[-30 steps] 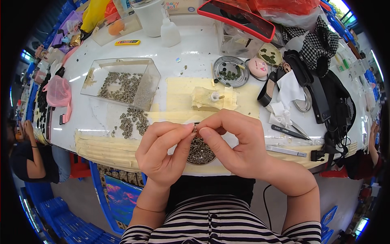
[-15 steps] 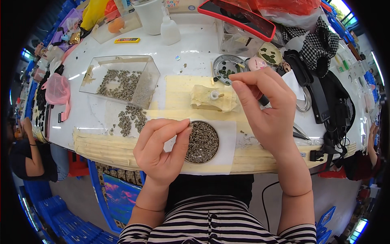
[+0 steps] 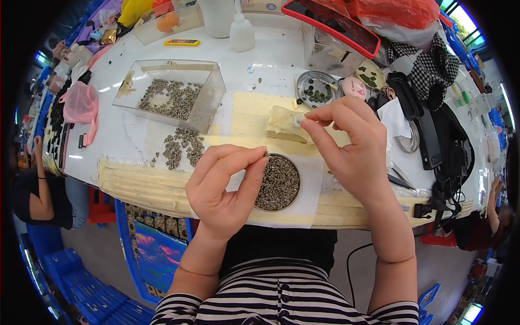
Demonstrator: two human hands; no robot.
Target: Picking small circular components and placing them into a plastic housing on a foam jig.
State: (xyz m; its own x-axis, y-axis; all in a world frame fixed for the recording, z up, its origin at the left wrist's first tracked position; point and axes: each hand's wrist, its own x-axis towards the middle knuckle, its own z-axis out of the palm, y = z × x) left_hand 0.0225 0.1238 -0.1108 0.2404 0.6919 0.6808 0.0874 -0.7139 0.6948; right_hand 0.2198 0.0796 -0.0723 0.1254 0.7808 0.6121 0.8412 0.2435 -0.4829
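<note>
My left hand pinches a small grey metal piece between thumb and forefinger. It is above the left edge of a round dish filled with similar metal pieces. My right hand is closed in a pinch, fingertips at a small white cup on a tape-wrapped block. Whatever the right fingertips hold, if anything, is hidden. Beyond that hand, a round clear dish contains dark green discs.
A clear box of metal pieces stands at left, with a loose pile before it. A red-framed phone hangs over the far side. Tweezers, a white bottle and black straps lie around.
My right hand has come down and nearer, from beside the dish of green discs to the white cup. The left hand keeps its pinch. The whole view has shifted slightly.
</note>
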